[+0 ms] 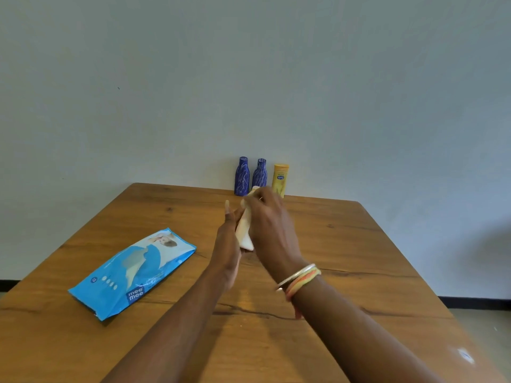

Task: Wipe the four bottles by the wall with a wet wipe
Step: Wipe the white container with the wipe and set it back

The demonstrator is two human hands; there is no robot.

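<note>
Two blue patterned bottles (242, 176) (260, 174) and a yellow bottle (280, 179) stand upright in a row against the wall at the table's far edge. A cream-white bottle (244, 233) is tilted above the table just in front of them, between both hands. My left hand (226, 241) holds it from the left and below. My right hand (272, 225) wraps over its upper part, gripping a white wet wipe (253, 190) that peeks out by the fingertips. Most of the wipe and the bottle's top are hidden.
A blue wet wipe pack (132, 272) lies flat on the left of the wooden table (359, 244). Bangles circle my right wrist (300, 277). The table's right edge drops to the floor at the lower right.
</note>
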